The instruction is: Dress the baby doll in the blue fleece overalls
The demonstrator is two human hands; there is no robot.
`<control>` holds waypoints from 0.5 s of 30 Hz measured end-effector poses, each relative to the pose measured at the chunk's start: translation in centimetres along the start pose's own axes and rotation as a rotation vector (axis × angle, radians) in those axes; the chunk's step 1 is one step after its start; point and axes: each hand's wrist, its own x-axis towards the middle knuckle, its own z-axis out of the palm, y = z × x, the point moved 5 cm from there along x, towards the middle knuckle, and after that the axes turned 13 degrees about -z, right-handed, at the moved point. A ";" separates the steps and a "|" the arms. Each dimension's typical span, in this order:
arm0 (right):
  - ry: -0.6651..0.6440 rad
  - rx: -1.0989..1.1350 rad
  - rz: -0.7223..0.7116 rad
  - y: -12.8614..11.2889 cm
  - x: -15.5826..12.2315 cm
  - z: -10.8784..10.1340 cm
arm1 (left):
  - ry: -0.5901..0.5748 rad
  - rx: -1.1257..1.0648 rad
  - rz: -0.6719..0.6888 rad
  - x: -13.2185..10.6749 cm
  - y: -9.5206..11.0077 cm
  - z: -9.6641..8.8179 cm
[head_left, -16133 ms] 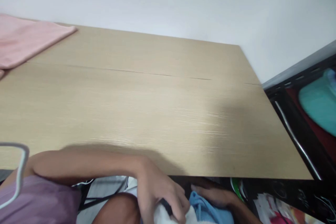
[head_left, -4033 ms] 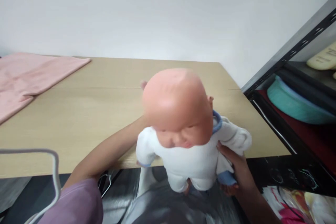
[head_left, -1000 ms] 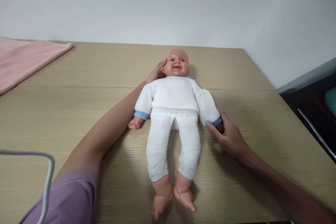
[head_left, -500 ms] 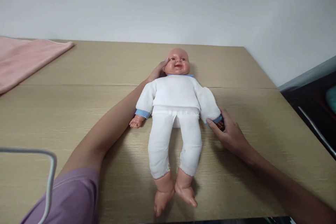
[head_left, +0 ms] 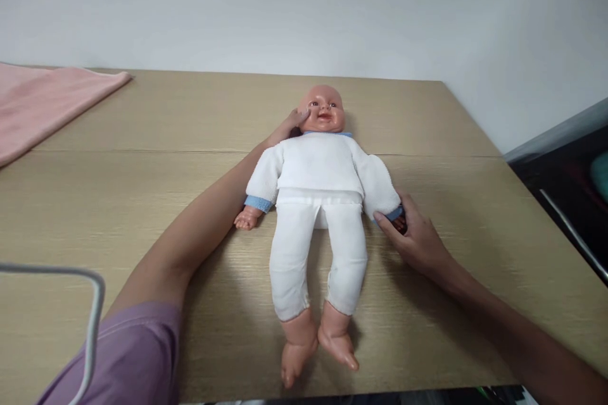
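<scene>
A baby doll (head_left: 317,202) in a white top and white trousers with blue cuffs lies face up on the wooden table (head_left: 118,171), head toward the wall. My left hand (head_left: 286,129) reaches under the doll's head and cups it; most of its fingers are hidden behind the head. My right hand (head_left: 415,237) grips the doll's arm at the blue cuff on the right side, fingers closed round the wrist.
A pink cloth (head_left: 42,101) lies at the table's far left corner. A white wire hanger (head_left: 90,323) hangs at my left shoulder. A dark metal shelf (head_left: 565,202) stands to the right of the table. A plain white wall is behind.
Over the last second the doll and both hands have stayed nearly still. Four seconds ago the doll was held upright above the table's front edge; it now lies flat.
</scene>
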 end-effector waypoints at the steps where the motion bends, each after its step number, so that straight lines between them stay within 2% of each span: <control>1: -0.001 -0.001 0.000 0.0 0.0 0.0 | 0.001 0.016 0.017 0.1 0.0 -0.3; 5: 0.003 -0.008 -0.012 0.1 0.1 0.0 | 0.012 0.085 0.088 1.1 0.4 -2.1; 8: 0.007 -0.009 -0.017 0.0 0.1 0.0 | 0.005 0.111 0.090 1.9 0.3 -2.8; 15: 0.002 -0.016 -0.013 0.1 0.0 0.0 | 0.003 0.100 0.086 1.4 0.5 -2.0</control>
